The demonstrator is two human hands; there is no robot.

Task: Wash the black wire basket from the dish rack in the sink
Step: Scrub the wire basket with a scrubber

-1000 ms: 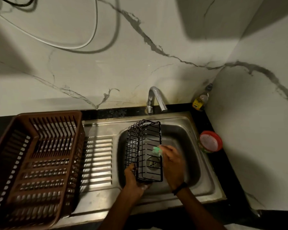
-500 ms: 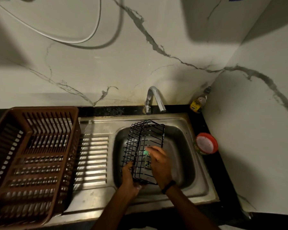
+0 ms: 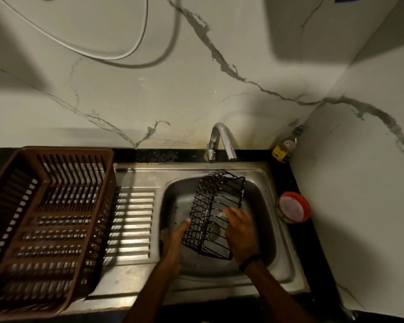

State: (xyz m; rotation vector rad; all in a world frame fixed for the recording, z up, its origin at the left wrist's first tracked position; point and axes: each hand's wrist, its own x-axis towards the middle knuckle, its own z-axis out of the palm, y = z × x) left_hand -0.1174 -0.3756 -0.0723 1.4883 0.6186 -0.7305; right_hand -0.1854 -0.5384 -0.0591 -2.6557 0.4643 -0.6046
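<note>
2 hands grip the black wire basket (image 3: 214, 213) over the sink (image 3: 261, 264): left hand (image 3: 175, 238) fingers clasp its left edge, right hand (image 3: 240, 229) its right

Dim rm – white marble wall (image 3: 117, 94) w/ grey veins, black counter (image 3: 296, 180).

I'm at a home kitchen counter: steel sink (image 3: 280, 264), tap (image 3: 221, 141), brown dish rack (image 3: 49, 229), marble-look wall (image 3: 126, 94).
</note>
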